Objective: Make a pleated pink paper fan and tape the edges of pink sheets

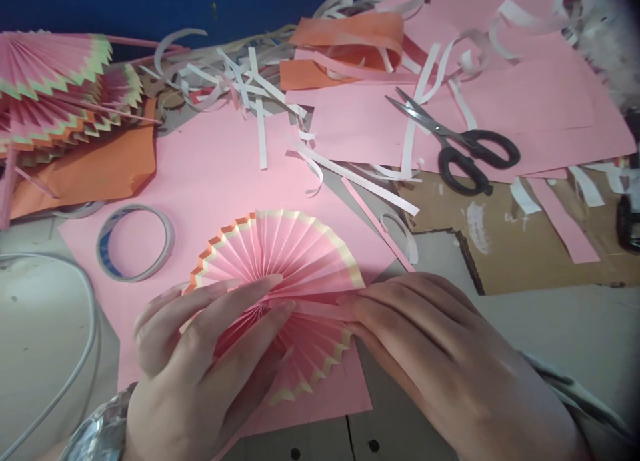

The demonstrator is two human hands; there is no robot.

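Note:
A pleated pink paper fan [280, 261] with cream and orange zigzag edging lies spread into a near circle on a pink sheet [210, 167]. My left hand [200, 354] rests on its left and centre, fingers stretched flat across the folds. My right hand [430, 347] presses down on the fan's right side, where a narrow pink strip [320, 307] lies along the fold, fingertips together on the paper.
A roll of tape [136, 242] lies left of the fan. Black-handled scissors [460, 147] rest on pink paper at the upper right. Finished pleated fans [55, 94] are stacked at the far left, with orange paper [95, 174], several white paper strips [250, 87] and brown cardboard [525, 247] around.

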